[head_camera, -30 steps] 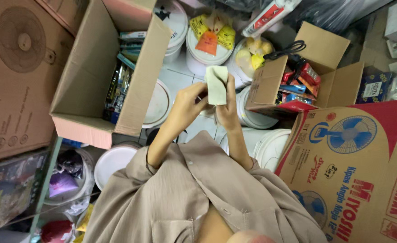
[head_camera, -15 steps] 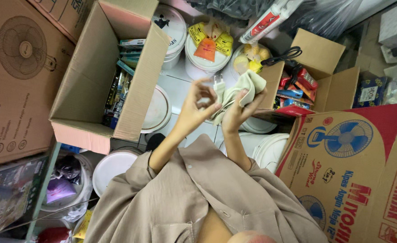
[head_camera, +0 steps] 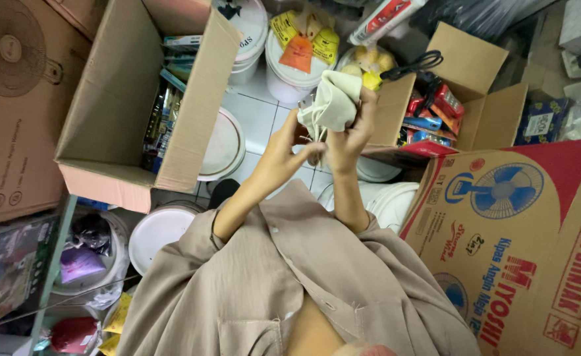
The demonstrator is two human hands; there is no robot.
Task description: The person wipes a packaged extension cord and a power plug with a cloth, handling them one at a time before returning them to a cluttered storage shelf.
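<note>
1. Up at chest height, both hands meet over a pale cloth pouch (head_camera: pixel 335 99), which sits above the white floor tiles (head_camera: pixel 257 115), just left of the small open box (head_camera: pixel 465 99).
2. Right hand (head_camera: pixel 353 135): its fingers curl around the pouch from the right and behind, fingertips pressed into the fabric near the top, so the pouch bunches in the grip.
3. Left hand (head_camera: pixel 287 148): thumb and forefinger pinch together at the pouch's lower left edge, where thin cords or a drawstring seem to hang; the other fingers are folded underneath, and I cannot tell exactly what they touch.
4. Left of the pouch stands a big open carton (head_camera: pixel 142 99) with packets inside; beyond the pouch sit white lidded buckets (head_camera: pixel 297 72), one topped with yellow and orange sachets (head_camera: pixel 302 39).
5. Right of the pouch, the small box holds red and blue packs, with a black cable (head_camera: pixel 412 66) draped over its flap; a large fan carton (head_camera: pixel 521 237) lies below that.
6. Risk, as I judge it: the pouch is held only by bunched cloth, so a hard tug on the cords could pull it from the right hand, dropping it among the buckets.
7. Another risk: if the mouth faces down or loosens, whatever is inside could spill onto the tiles; the contents are not visible.
8. Elbow room is tight, so a wide arm movement could knock the cable or packs off the small box.
</note>
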